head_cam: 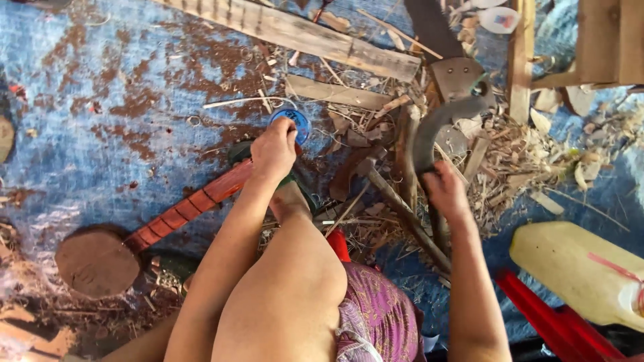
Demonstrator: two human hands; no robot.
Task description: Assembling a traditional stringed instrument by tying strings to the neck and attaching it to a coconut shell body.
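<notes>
Gripping the curved blade (436, 127) w/ your right hand (446, 191), edge up, clear of your leg; your left hand (274, 151) pinches the blue lid (295, 123) on the tarp (100, 134), above the red carved handle (194, 204).

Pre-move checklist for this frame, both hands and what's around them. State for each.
1. Left hand on the blue round lid: ok, fingers touch it.
2. Right hand gripping the curved dark blade: ok, closed around its lower end.
3. Blade tip clear of the left hand: ok, they are apart.
4. Red carved wooden piece steady under the left arm: cannot tell.
5. Ground near the blade free of clutter: not ok, wood shavings and sticks lie there.
</notes>
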